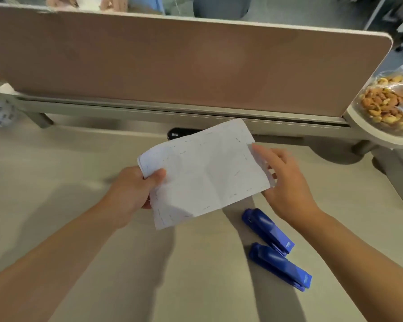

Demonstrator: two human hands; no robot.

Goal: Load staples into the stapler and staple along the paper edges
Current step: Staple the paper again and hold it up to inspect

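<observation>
White paper [205,168], light and floppy, pinched at its edge by left hand [130,189], right hand [286,182] open at opposite edge; staplers [268,231] below right hand.

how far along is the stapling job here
Mostly done, it seems: the paper already carries staple rows along its edges. In hand: the left hand pinches the sheet, the right hand touches its right edge. Both blue staplers lie closed on the desk; any remaining gaps are unclear.
</observation>
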